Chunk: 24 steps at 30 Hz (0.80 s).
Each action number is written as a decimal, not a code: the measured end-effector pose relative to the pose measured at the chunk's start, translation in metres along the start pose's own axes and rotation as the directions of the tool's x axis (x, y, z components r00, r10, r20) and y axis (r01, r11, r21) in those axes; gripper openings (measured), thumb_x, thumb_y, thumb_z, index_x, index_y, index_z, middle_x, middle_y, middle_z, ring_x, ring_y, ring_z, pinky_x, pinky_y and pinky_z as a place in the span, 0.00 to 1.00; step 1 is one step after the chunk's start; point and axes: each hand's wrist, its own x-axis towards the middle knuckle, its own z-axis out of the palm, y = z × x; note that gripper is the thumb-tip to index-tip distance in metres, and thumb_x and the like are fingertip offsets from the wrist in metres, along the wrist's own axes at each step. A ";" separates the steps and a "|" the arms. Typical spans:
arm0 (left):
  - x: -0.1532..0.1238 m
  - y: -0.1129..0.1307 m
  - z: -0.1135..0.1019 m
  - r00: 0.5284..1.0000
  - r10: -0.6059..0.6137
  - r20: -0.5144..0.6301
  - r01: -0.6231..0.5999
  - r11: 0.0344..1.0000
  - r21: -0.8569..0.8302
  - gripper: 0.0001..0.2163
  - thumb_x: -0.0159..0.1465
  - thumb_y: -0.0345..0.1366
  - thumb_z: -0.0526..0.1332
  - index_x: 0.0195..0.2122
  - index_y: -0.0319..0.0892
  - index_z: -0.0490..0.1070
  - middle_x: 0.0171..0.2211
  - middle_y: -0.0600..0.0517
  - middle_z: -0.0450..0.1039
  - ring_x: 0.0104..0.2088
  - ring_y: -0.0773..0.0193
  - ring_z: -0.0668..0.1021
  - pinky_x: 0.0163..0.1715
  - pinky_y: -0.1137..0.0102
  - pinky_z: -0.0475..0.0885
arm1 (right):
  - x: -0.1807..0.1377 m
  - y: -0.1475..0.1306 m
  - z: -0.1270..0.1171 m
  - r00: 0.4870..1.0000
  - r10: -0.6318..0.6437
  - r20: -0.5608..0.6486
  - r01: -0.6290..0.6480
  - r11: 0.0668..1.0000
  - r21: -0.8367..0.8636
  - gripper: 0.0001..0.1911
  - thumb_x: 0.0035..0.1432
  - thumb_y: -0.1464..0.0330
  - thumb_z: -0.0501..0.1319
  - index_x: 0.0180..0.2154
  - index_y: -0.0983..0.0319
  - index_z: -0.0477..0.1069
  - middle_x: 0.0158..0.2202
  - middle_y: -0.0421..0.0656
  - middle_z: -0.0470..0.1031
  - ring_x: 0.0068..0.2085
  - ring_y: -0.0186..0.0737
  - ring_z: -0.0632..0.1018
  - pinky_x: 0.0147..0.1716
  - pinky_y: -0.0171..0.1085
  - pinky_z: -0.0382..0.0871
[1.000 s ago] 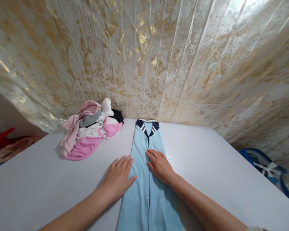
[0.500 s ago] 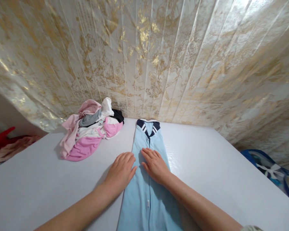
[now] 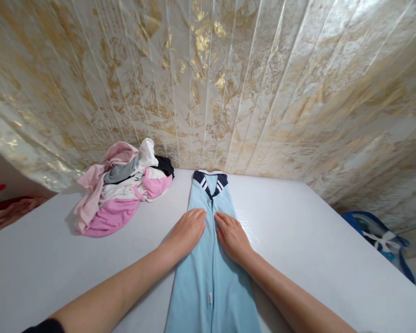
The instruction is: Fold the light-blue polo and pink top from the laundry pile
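Note:
A light blue garment [image 3: 194, 286] with a navy, white-striped collar lies lengthwise before me, its sides folded in to a long strip. Its collar end points away from me, and a dark seam or opening runs down the middle. My left hand [image 3: 191, 230] rests on the left half of the cloth, palm down, fingers stretched out. On the right half lies my right hand [image 3: 231, 236], flat too, its fingertips beside the centre line. Neither hand grips the fabric. The garment's near end runs out of view at the bottom.
A loose heap of pink, white, grey and black clothes [image 3: 116, 194] sits at the back left of the white table [image 3: 298, 249]. Behind it hangs a gold-patterned curtain [image 3: 208, 92]. A blue-edged bag [image 3: 381, 240] is beyond the right edge; red and peach cloth [image 3: 10, 210] is at far left.
My left hand has moved right, from the garment's left edge onto it. My right hand has shifted slightly right, off the centre line. The view has turned a little.

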 end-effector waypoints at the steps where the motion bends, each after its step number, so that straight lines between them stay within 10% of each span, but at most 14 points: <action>1: 0.009 0.000 0.002 1.000 0.017 0.002 -0.017 0.998 -0.052 0.16 0.67 0.29 0.51 0.54 0.41 0.67 0.53 0.45 0.70 0.54 0.58 0.71 0.56 0.61 0.66 | 0.000 0.000 0.000 1.000 -0.008 0.003 0.008 1.000 0.000 0.23 0.63 0.73 0.52 0.59 0.63 0.63 0.61 0.48 0.65 0.60 0.45 0.65 0.60 0.45 0.58; 8: 0.029 -0.011 0.026 0.996 0.071 -0.050 -0.081 0.965 -0.248 0.16 0.64 0.26 0.54 0.51 0.45 0.70 0.43 0.49 0.68 0.46 0.61 0.71 0.50 0.64 0.69 | -0.015 -0.001 -0.012 0.996 -0.081 0.029 0.078 0.992 0.096 0.23 0.61 0.76 0.53 0.58 0.61 0.65 0.58 0.48 0.68 0.57 0.43 0.69 0.57 0.44 0.63; 24: -0.026 0.023 -0.010 0.965 0.225 0.131 -0.168 0.922 -0.348 0.15 0.57 0.20 0.54 0.40 0.45 0.71 0.49 0.48 0.66 0.50 0.58 0.69 0.52 0.61 0.65 | -0.098 0.000 -0.074 0.985 -0.066 0.161 0.031 0.977 0.211 0.17 0.57 0.82 0.52 0.39 0.59 0.73 0.41 0.44 0.73 0.41 0.40 0.72 0.42 0.41 0.66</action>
